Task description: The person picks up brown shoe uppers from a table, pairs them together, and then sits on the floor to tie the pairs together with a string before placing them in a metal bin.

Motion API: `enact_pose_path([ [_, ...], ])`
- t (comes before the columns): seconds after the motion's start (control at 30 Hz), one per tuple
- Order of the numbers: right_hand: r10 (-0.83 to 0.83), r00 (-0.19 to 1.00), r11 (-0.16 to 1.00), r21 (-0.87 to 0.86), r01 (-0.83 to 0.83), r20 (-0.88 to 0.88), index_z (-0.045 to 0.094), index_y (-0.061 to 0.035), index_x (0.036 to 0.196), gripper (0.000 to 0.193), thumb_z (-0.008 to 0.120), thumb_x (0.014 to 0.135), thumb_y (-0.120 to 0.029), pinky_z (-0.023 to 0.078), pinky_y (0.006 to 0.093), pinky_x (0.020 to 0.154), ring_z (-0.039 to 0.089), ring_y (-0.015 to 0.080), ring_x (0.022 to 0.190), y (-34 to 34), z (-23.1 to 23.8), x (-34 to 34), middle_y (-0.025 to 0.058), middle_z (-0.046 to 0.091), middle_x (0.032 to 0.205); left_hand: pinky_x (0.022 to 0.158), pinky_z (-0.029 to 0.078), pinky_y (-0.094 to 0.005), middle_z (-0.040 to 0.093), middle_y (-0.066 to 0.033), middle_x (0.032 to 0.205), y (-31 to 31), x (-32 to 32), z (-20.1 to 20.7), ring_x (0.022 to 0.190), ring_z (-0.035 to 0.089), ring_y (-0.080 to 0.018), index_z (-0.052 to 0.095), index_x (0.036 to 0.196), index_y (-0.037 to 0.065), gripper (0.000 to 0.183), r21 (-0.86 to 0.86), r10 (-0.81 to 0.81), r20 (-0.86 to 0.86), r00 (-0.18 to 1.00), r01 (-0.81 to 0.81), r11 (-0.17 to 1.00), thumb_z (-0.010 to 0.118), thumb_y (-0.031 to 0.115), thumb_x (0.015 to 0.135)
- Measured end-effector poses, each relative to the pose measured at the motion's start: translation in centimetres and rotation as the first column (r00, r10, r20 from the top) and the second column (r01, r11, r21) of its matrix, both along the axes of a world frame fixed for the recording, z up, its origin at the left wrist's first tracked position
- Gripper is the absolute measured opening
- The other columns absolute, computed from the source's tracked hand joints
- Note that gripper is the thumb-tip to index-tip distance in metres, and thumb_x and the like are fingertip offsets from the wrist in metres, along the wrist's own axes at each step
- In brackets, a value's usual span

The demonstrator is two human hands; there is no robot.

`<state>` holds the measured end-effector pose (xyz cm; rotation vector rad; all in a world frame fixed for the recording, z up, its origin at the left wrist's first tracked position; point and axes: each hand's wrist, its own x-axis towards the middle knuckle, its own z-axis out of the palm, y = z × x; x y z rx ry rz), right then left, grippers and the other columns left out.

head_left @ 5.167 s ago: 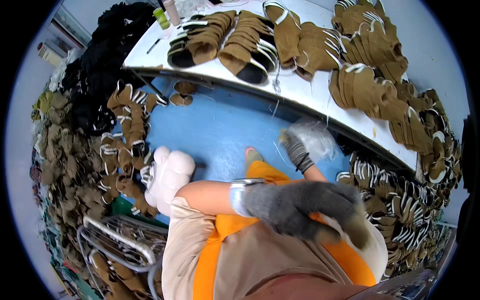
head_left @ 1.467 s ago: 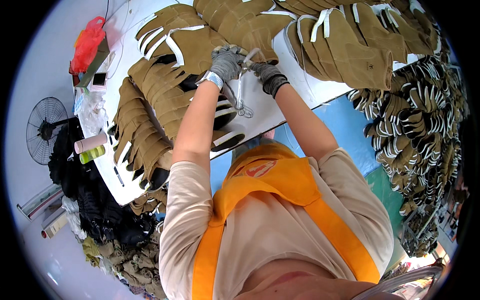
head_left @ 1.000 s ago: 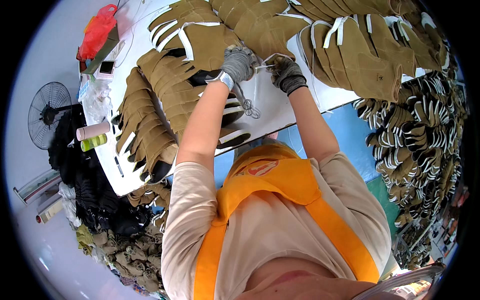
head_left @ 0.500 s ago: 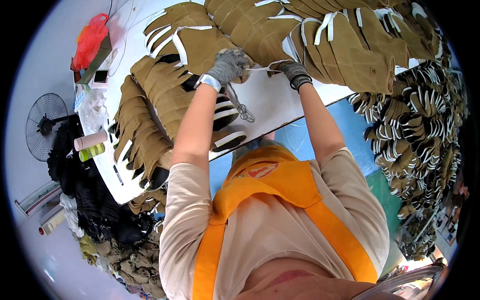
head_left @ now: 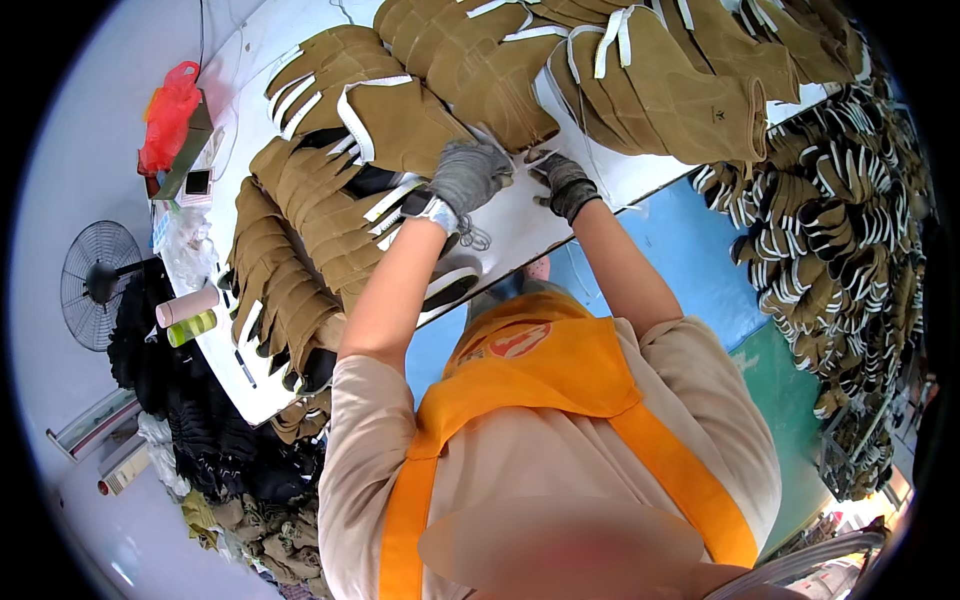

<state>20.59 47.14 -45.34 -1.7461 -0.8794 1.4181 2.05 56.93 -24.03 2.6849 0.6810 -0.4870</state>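
Both hands wear grey knit gloves and rest on the white table (head_left: pixel 510 225). The left hand (head_left: pixel 468 175) presses on the edge of a tan leather glove (head_left: pixel 405 125), fingers curled over it. The right hand (head_left: pixel 563 183) lies just beside it, touching the foot of another tan glove stack (head_left: pixel 660 95). A small loop of thread (head_left: pixel 476 238) lies just below the left hand. More tan gloves (head_left: pixel 290 250) fan out beyond the left wrist.

Bright, even overhead light; white table (head_left: pixel 520 225) near blown out, mild glare. Soft, short shadows under tan glove stacks (head_left: pixel 470 70) on the table. Strong fisheye bend and black vignette away from the table. Blurred patch at lower edge; centre sharp.
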Motion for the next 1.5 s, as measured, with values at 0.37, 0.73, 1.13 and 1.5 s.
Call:
enact_pose_path([
  [0.37,0.146,0.726,0.970,-0.242,0.029,0.672,0.064,-0.0083,0.107,0.044,0.050,0.087,-0.045,0.043,0.0424,0.093,0.056,0.0345,0.108,5.3,7.3,-0.7,0.0170,0.062,0.112,0.086,0.044,-0.0379,0.064,-0.0117,0.096,1.1,-5.3,-5.0,0.095,0.057,-0.0299,0.066,0.099,0.008,0.025,-0.119,0.029,0.526,0.850,0.040,0.992,0.066,0.022,0.079],
  [0.73,-0.445,0.706,0.895,-0.298,0.332,-0.551,0.058,-0.0157,0.100,0.013,0.049,0.094,-0.023,0.048,0.0426,0.082,0.061,0.0164,0.090,0.9,9.4,-0.7,0.0009,0.064,0.091,0.086,0.044,-0.0378,0.066,-0.0106,0.102,1.8,-7.5,-2.6,0.097,0.059,-0.0304,0.067,0.101,0.011,0.037,0.334,-0.434,0.579,0.690,0.285,0.899,0.059,0.043,0.083],
  [1.13,-0.246,0.400,0.830,0.404,-0.383,0.883,0.056,-0.0080,0.119,0.046,0.067,0.077,-0.026,0.039,0.0451,0.095,0.053,0.0331,0.109,-2.2,13.3,-3.5,0.0181,0.057,0.113,0.095,0.041,-0.0405,0.054,-0.0107,0.127,-11.5,-7.5,0.1,0.115,0.051,-0.0283,0.059,0.120,0.011,0.034,-0.455,0.346,0.585,0.734,-0.056,0.889,0.055,0.025,0.090],
  [1.5,-0.050,0.547,0.883,0.293,-0.367,0.835,0.062,-0.0160,0.116,0.044,0.067,0.072,-0.015,0.045,0.0422,0.087,0.059,0.0323,0.096,4.8,15.1,-9.9,0.0122,0.061,0.109,0.077,0.052,-0.0350,0.065,-0.0111,0.094,9.5,-14.8,1.1,0.089,0.064,-0.0212,0.057,0.103,0.002,0.018,-0.588,0.800,0.592,0.096,-0.628,0.510,0.044,0.002,0.091],
])
